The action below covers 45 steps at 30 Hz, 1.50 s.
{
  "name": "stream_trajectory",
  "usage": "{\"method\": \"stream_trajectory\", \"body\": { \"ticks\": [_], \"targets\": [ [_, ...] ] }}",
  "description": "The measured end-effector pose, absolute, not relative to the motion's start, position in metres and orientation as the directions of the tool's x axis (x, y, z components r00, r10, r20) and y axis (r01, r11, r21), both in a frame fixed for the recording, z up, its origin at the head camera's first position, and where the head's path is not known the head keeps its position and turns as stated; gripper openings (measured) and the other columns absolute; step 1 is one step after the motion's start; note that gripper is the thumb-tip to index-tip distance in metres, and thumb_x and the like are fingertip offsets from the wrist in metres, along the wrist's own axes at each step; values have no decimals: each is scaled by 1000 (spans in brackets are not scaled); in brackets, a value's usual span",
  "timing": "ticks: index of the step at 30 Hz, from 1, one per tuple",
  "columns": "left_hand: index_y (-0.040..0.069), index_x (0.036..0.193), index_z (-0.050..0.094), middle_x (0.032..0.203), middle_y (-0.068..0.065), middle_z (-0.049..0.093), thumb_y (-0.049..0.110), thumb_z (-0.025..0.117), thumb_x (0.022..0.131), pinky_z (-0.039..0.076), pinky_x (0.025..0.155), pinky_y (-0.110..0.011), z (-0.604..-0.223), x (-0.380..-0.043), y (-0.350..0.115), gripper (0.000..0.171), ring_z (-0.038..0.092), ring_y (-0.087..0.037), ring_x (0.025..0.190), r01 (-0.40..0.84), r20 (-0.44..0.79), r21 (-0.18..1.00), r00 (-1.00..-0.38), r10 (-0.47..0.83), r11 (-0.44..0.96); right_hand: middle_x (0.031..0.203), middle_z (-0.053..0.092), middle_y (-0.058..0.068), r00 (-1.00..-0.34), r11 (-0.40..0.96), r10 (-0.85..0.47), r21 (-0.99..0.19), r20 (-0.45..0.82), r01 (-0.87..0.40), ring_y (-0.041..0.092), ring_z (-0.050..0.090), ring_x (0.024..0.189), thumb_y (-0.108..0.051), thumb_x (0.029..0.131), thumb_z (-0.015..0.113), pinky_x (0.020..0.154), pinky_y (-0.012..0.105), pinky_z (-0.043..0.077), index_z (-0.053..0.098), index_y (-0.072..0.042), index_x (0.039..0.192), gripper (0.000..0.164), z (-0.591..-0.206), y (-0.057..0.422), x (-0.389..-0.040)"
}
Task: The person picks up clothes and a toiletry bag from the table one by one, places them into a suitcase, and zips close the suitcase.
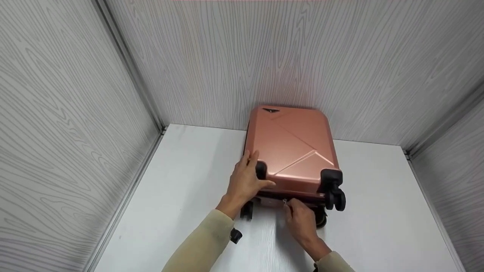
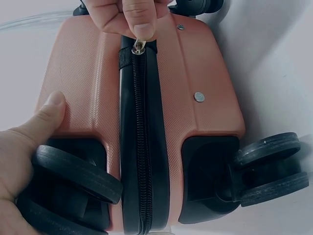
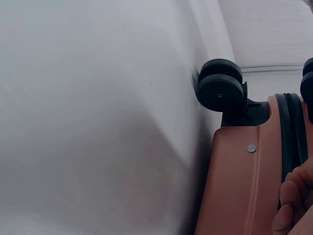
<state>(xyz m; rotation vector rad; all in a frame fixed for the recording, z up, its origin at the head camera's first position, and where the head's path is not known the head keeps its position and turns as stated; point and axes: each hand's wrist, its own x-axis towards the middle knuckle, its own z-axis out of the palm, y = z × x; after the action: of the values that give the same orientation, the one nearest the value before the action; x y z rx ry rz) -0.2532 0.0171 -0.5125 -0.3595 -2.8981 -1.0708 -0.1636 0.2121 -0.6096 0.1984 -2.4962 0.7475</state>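
A rose-pink hard-shell suitcase [image 1: 291, 139] lies flat, its wheeled end facing me. Along the black band around that end runs a zipper [image 2: 140, 127]. My right hand [image 1: 301, 221] pinches the metal zipper pull [image 2: 139, 47] between thumb and finger, near the middle of the end face. At the near left corner, my left hand [image 1: 242, 181] rests with its fingers along the shell and its thumb [image 2: 46, 115] pressed on the end face, beside a black wheel [image 2: 73, 171]. In the right wrist view, only part of the right hand shows at the lower right edge.
Black double wheels [image 1: 335, 196] stick out from the suitcase's near corners. The suitcase lies on a white surface [image 1: 189, 162], with its far end by a wood-grain back panel [image 1: 227, 64]. Similar panels stand at left and right. A small black object [image 1: 235, 235] shows beneath the left sleeve.
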Motion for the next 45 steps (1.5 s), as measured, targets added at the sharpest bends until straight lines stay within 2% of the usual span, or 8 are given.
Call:
{"method": "stream_trajectory", "body": {
  "ticks": [4,17,26,33,45],
  "targets": [
    [20,168,30,175,-16,22,54,92,74,42,117,-58,-513,-254,17,118,35,-42,154,230,111,640,-972,207,733,76,66,2,-865,837,24,-483,501,-257,20,64,66,-4,91,77,62,43,53,64,-11,81,18,-609,211,-163],
    [18,169,29,175,-17,21,55,92,74,42,118,-56,-515,-253,17,119,34,-41,155,230,109,649,-971,211,725,73,66,3,-843,842,-33,-439,537,-313,21,64,62,-4,87,78,58,43,52,63,-11,79,18,-609,200,-167],
    [19,169,28,174,-17,22,54,92,74,43,118,-55,-515,-254,19,120,36,-41,154,240,120,640,-969,214,730,81,71,6,-853,826,-45,-461,519,-324,26,69,71,-4,90,75,63,46,55,68,-9,86,9,-607,203,-164],
    [18,169,28,175,-17,21,53,93,73,41,119,-55,-514,-253,19,121,34,-41,155,229,111,656,-972,207,720,77,70,6,-855,828,-55,-455,515,-327,27,67,65,0,87,75,59,46,54,66,-9,82,14,-604,198,-167],
    [20,169,27,175,-15,21,54,92,74,41,119,-55,-513,-254,17,120,34,-40,156,221,104,652,-974,203,726,82,73,6,-866,830,-67,-453,496,-324,29,69,67,-2,86,77,59,47,54,70,-9,86,10,-602,191,-169]
  ]
}}
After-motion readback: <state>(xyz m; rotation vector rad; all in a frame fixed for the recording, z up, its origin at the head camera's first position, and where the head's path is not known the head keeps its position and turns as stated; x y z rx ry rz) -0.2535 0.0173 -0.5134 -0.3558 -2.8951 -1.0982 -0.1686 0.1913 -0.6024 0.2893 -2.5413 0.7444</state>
